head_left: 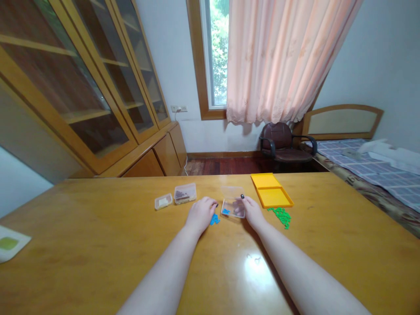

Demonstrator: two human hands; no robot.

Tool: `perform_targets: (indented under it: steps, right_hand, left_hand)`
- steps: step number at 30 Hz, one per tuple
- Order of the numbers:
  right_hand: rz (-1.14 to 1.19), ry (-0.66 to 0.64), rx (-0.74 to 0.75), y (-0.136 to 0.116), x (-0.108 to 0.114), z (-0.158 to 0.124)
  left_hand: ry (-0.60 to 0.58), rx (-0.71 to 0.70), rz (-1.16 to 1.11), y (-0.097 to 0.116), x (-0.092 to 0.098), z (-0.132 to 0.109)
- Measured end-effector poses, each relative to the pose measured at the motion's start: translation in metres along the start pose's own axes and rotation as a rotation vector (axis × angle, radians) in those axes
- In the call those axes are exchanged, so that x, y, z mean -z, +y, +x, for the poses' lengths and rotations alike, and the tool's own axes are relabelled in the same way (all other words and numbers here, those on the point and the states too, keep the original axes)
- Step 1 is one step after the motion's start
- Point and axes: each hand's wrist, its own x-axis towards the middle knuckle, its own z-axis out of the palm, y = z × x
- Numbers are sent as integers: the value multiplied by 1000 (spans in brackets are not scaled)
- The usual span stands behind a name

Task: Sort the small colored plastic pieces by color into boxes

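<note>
On the glossy wooden table (98, 245), the left hand (201, 214) curled over loose blue pieces (215, 219) (whether it pinched one, I could not tell); the right hand (252, 211) clasped the open clear box (232, 208). Farther back lay green pieces (280, 216), a yellow tray (271, 190) and two lidded boxes (185, 193).

Daylight is coming in through the window (219, 52), which is blowing out pale, and the pink curtain (282, 57) is glowing softly. The room is looking evenly bright. The table (98, 245) is throwing back a pale glare patch between the forearms, and a thin shadow is lying beside the right hand (252, 212). Straight lines are bowing towards the edges.
</note>
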Motion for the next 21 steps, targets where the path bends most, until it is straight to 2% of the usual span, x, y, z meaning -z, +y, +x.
perform_targets:
  steps: [4, 8, 21]
  right_hand:
    - [28, 1, -1, 1, 0, 0]
    - [0, 13, -4, 0, 0, 0]
    - [-28, 7, 2, 2, 1, 2]
  left_hand:
    - [-135, -31, 40, -8, 7, -1]
    - [-241, -71, 74, -7, 5, -2]
    - [-245, -82, 60, -3, 5, -5]
